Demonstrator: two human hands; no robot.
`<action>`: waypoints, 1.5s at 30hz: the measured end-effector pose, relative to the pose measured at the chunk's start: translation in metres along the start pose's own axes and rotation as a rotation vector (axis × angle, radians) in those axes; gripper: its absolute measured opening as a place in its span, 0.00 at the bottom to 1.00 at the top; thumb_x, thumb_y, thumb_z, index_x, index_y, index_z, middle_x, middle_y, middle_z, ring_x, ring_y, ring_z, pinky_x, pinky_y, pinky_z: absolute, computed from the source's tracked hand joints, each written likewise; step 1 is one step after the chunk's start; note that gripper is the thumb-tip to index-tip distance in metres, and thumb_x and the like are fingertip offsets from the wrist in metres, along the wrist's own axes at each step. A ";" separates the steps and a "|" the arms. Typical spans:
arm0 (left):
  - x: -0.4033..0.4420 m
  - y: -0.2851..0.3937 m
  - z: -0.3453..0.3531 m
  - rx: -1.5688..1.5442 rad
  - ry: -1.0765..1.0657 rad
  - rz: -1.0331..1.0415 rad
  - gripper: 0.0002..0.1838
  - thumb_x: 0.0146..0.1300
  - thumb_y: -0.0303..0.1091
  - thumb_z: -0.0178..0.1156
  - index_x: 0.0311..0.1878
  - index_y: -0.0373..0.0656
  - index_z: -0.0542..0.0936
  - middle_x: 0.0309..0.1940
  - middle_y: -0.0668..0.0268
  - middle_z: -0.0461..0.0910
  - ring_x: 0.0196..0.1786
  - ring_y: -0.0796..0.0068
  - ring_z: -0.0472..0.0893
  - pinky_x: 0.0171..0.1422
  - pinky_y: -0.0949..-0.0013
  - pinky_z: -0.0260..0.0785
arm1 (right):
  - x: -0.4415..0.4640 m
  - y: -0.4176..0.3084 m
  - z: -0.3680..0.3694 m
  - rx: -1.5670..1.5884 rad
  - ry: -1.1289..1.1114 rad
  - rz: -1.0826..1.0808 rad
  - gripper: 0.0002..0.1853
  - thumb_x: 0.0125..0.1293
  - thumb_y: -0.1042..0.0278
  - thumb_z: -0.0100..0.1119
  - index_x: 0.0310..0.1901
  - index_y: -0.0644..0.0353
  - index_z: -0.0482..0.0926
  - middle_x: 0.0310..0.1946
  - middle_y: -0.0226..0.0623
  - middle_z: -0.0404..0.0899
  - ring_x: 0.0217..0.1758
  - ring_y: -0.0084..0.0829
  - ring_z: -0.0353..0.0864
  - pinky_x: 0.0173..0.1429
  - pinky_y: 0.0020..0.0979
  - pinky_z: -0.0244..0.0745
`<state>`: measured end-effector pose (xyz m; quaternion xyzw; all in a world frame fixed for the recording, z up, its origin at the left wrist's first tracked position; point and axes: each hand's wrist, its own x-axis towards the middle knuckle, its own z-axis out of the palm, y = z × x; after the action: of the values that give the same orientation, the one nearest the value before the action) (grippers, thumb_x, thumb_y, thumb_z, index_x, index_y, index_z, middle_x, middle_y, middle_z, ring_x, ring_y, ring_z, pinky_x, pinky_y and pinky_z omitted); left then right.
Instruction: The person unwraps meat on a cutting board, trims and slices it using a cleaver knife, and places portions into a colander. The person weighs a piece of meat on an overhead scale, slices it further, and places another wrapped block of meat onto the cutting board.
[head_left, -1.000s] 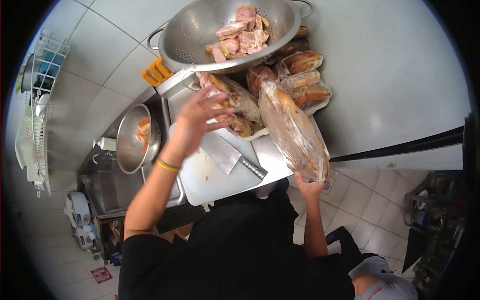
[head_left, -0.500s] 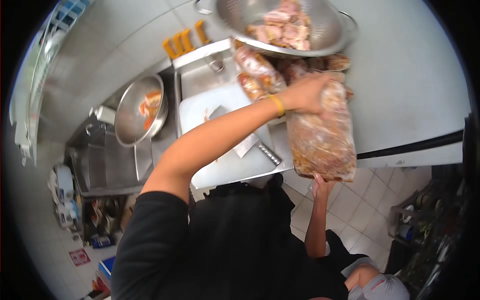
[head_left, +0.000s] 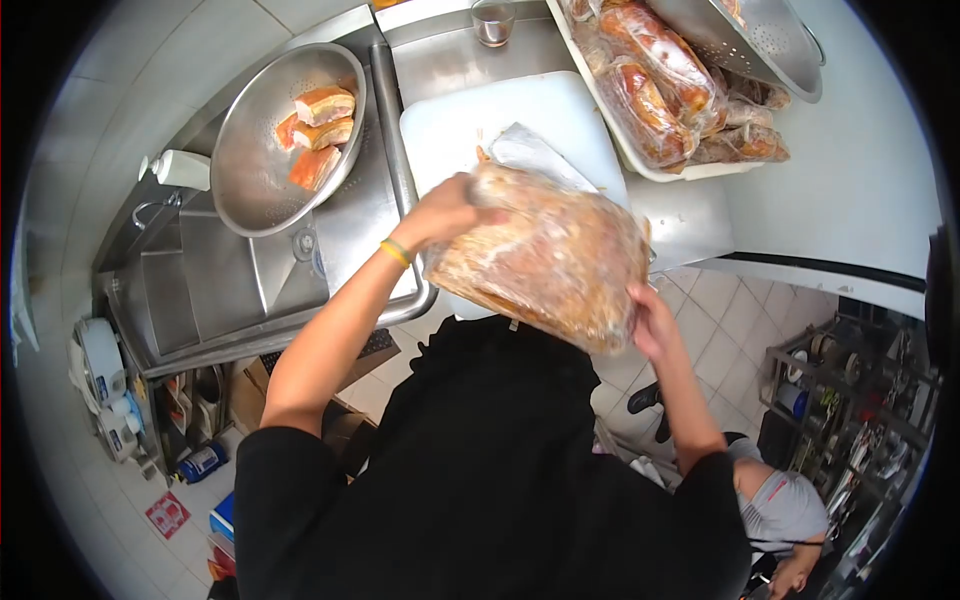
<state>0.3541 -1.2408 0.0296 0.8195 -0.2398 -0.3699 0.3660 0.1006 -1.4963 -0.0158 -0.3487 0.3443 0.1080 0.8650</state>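
A large slab of meat wrapped in clear plastic point(head_left: 555, 250) is held between both hands over the near part of the white cutting board point(head_left: 445, 125). My left hand point(head_left: 447, 212), with a yellow band at the wrist, grips its left end, thumb on top. On the opposite side my right hand point(head_left: 652, 318) holds the right edge, fingers partly hidden beneath. A cleaver point(head_left: 540, 155) lies on the board behind the slab, its handle mostly covered. To the right, several plastic-wrapped meat pieces point(head_left: 665, 60) fill a white tray point(head_left: 690, 174).
Left of the board, a steel colander point(head_left: 245, 150) with cut meat pieces point(head_left: 325, 135) rests by the sink point(head_left: 200, 275). Another colander point(head_left: 790, 50) leans over the tray. A glass point(head_left: 492, 22) stands behind the board. Another person point(head_left: 785, 505) is at lower right.
The wrapped slab has moved left from beside the tray to over the cutting board, turning from upright to sideways. Both hands moved with it, and the view has shifted.
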 end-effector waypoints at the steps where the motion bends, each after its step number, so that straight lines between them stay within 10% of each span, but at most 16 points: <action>1: -0.009 -0.011 -0.010 -0.103 0.088 -0.085 0.42 0.48 0.49 0.75 0.59 0.27 0.72 0.50 0.45 0.81 0.53 0.56 0.82 0.59 0.61 0.72 | 0.017 -0.009 0.010 -0.077 -0.016 0.007 0.34 0.62 0.64 0.64 0.69 0.64 0.63 0.60 0.40 0.76 0.60 0.33 0.78 0.66 0.37 0.74; 3: -0.023 -0.018 -0.027 -0.199 0.167 -0.165 0.39 0.50 0.44 0.76 0.60 0.28 0.72 0.50 0.46 0.81 0.53 0.59 0.82 0.59 0.62 0.72 | 0.048 -0.036 0.028 -0.210 -0.074 -0.057 0.33 0.63 0.64 0.64 0.68 0.64 0.65 0.59 0.39 0.77 0.58 0.32 0.79 0.67 0.37 0.73; 6: -0.036 -0.020 -0.039 -0.408 0.556 0.303 0.33 0.53 0.25 0.72 0.62 0.31 0.69 0.53 0.52 0.80 0.54 0.66 0.81 0.60 0.61 0.72 | 0.070 -0.092 0.055 -0.505 -0.217 -0.466 0.31 0.62 0.70 0.64 0.66 0.66 0.67 0.60 0.39 0.76 0.60 0.33 0.79 0.68 0.36 0.71; 11: -0.065 -0.062 0.007 0.081 0.820 0.595 0.27 0.44 0.25 0.71 0.50 0.43 0.74 0.60 0.56 0.74 0.65 0.51 0.72 0.69 0.55 0.62 | 0.045 -0.092 0.025 -1.513 0.296 -1.103 0.33 0.56 0.82 0.63 0.66 0.64 0.68 0.63 0.45 0.75 0.67 0.36 0.74 0.66 0.37 0.70; 16: -0.064 -0.072 0.087 0.391 0.373 0.545 0.35 0.45 0.27 0.72 0.61 0.49 0.74 0.67 0.56 0.65 0.71 0.50 0.62 0.73 0.33 0.48 | 0.070 -0.027 -0.021 -1.671 0.451 -0.917 0.35 0.50 0.84 0.62 0.64 0.55 0.70 0.59 0.47 0.75 0.63 0.48 0.74 0.65 0.42 0.71; 26: 0.041 -0.028 0.112 0.504 0.461 0.691 0.34 0.45 0.38 0.73 0.59 0.49 0.75 0.59 0.57 0.68 0.67 0.51 0.64 0.71 0.28 0.47 | 0.089 -0.063 -0.035 -1.837 0.307 -0.460 0.16 0.50 0.77 0.58 0.43 0.63 0.74 0.36 0.53 0.80 0.41 0.60 0.78 0.48 0.50 0.73; 27: 0.044 -0.028 0.112 0.486 0.470 0.680 0.34 0.45 0.38 0.73 0.59 0.49 0.75 0.59 0.57 0.68 0.67 0.51 0.64 0.71 0.28 0.47 | 0.070 -0.062 -0.051 -1.882 0.327 -0.589 0.12 0.48 0.77 0.57 0.38 0.63 0.76 0.25 0.47 0.79 0.33 0.51 0.81 0.40 0.46 0.74; 28: 0.042 -0.031 0.114 0.410 0.516 0.646 0.32 0.46 0.36 0.72 0.58 0.49 0.75 0.58 0.57 0.68 0.66 0.51 0.65 0.71 0.28 0.47 | 0.004 -0.083 -0.031 -1.613 0.330 -0.059 0.11 0.48 0.78 0.57 0.37 0.62 0.74 0.24 0.38 0.77 0.26 0.34 0.79 0.32 0.39 0.72; 29: 0.039 -0.031 0.112 0.355 0.551 0.632 0.30 0.47 0.35 0.72 0.57 0.48 0.75 0.58 0.57 0.68 0.65 0.52 0.66 0.71 0.27 0.47 | -0.027 -0.082 -0.060 -1.384 0.360 -0.023 0.13 0.47 0.81 0.56 0.37 0.59 0.75 0.23 0.31 0.75 0.23 0.22 0.75 0.28 0.29 0.69; 31: 0.037 -0.029 0.106 0.273 0.536 0.601 0.29 0.48 0.34 0.71 0.57 0.47 0.75 0.58 0.58 0.68 0.65 0.53 0.66 0.71 0.28 0.47 | -0.100 -0.099 -0.033 -1.141 0.342 0.195 0.16 0.46 0.84 0.57 0.39 0.59 0.73 0.25 0.29 0.73 0.21 0.23 0.74 0.24 0.26 0.67; 38: 0.013 -0.065 0.080 0.182 0.514 0.529 0.21 0.52 0.29 0.67 0.52 0.43 0.79 0.58 0.59 0.71 0.66 0.57 0.68 0.77 0.37 0.45 | -0.190 -0.138 0.118 -1.272 0.499 0.092 0.12 0.61 0.79 0.62 0.46 0.64 0.76 0.25 0.27 0.73 0.23 0.16 0.70 0.25 0.23 0.64; 45: 0.000 -0.068 0.073 0.243 0.529 0.504 0.18 0.53 0.28 0.65 0.50 0.43 0.81 0.59 0.60 0.72 0.68 0.57 0.66 0.79 0.40 0.45 | -0.015 -0.143 0.208 -2.444 0.356 -0.355 0.15 0.67 0.69 0.54 0.53 0.65 0.68 0.31 0.58 0.82 0.37 0.60 0.81 0.43 0.53 0.75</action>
<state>0.3051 -1.2299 -0.0567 0.8395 -0.3731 -0.0130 0.3948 0.2590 -1.4594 0.1778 -0.9752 0.0788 0.1900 -0.0812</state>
